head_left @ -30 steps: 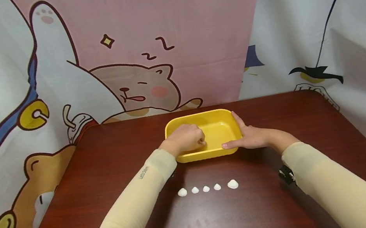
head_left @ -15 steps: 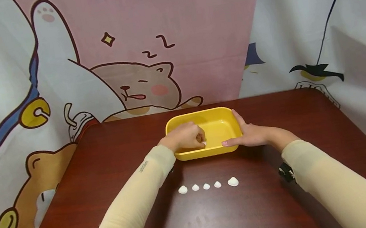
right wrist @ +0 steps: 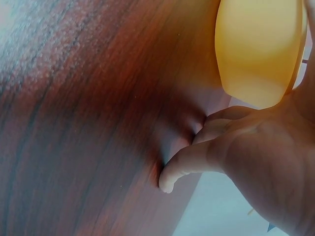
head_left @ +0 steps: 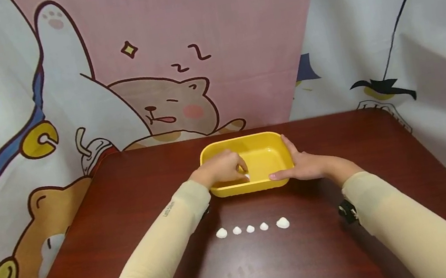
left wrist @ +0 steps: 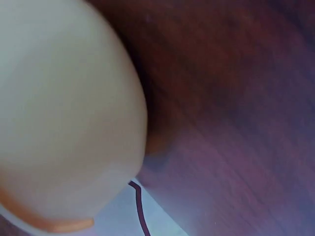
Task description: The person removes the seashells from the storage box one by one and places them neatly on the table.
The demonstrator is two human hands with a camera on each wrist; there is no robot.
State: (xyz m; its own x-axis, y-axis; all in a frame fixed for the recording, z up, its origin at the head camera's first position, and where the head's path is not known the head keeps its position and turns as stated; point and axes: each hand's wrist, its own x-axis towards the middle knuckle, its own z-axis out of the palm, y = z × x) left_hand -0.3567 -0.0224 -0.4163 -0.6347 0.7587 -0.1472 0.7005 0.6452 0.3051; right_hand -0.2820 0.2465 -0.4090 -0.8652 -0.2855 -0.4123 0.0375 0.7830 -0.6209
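Note:
In the head view a yellow tray (head_left: 270, 183) stands on the dark wooden table. My left hand (head_left: 219, 167) reaches into its left part, fingers bent down, and pinches a small white piece (head_left: 247, 176) near the front wall. At the right end is my right hand (head_left: 310, 166), its thumb across the front rim and its fingers spread toward the back corner. The right wrist view shows the same hand (right wrist: 261, 152) beside the tray (right wrist: 261, 49), fingertips touching the table. The left wrist view does not show the left hand's fingers.
In front of the tray, several white shell-like pieces lie in a row, the leftmost (head_left: 221, 233) and the rightmost (head_left: 282, 223) larger than those between. A cartoon-printed cloth (head_left: 236, 50) hangs behind the table (head_left: 326, 253).
The left hand has shifted slightly left inside the tray, and its fingers have loosened from a tight curl, with a white piece now visible at their tips. The right hand keeps its place.

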